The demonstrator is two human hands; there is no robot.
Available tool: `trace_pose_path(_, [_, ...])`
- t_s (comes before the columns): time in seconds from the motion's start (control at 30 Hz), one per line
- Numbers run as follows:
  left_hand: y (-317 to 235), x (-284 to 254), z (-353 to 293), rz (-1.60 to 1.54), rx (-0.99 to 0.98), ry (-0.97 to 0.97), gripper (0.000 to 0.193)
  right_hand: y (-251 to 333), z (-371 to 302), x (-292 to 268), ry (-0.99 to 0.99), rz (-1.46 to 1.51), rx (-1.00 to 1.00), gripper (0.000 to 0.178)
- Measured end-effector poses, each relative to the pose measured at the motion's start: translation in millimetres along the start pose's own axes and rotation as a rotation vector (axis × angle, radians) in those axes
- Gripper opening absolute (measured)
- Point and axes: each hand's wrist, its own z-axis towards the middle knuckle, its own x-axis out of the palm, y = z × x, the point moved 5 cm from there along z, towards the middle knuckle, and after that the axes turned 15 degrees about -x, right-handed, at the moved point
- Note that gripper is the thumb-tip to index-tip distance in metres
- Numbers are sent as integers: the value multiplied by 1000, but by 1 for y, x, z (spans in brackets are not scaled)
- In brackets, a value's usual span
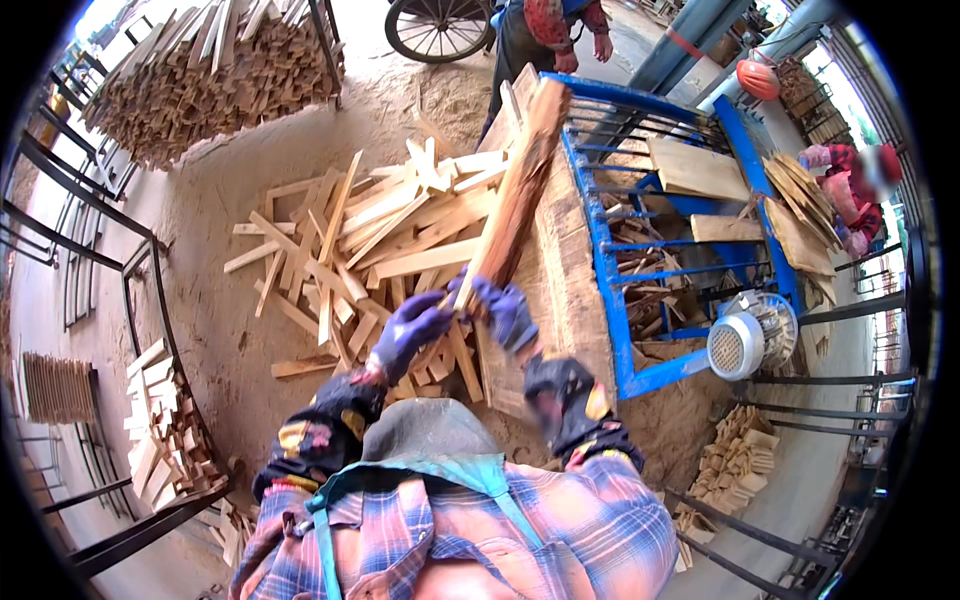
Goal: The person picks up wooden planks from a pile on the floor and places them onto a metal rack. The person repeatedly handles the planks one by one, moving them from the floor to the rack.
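A long wooden slab (pixel 519 195) with a rough reddish-brown bark side and a pale sawn edge slants away from me over the right side of a wood pile. Purple gloves cover both my hands. At the slab's near end, my right hand (pixel 503 312) is closed round it. My left hand (pixel 413 328) pinches the same end from the left, its fingertips partly hidden against the wood. Beneath and beyond lies a heap of loose pale wood strips (pixel 400 225). A flat wooden tabletop (pixel 553 270) lies under and right of the slab.
A blue metal frame machine (pixel 612 310) with bars and a grey motor (pixel 736 346) adjoins the tabletop. One person (pixel 545 25) stands beyond the slab, another (pixel 860 190) at far right near stacked boards (pixel 800 215). Racks of wood pieces (pixel 215 95) stand left.
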Motion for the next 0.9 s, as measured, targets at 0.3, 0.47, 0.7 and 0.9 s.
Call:
trace_pose_path(0.3, [161, -77, -30, -12, -426, -293, 35, 35, 257, -203, -450, 167, -140, 20])
trace_pose_path(0.47, [205, -115, -35, 184, -303, -145, 28, -77, 166, -135, -317, 141, 191, 23])
trace_pose_path(0.7, [188, -169, -19, 227, -251, -230, 34, -208, -93, -120, -593, 141, 686, 21])
trace_pose_path(0.9, [177, -238, -40, 284, -192, -270, 30, -229, -209, -83, -607, -61, 844, 29])
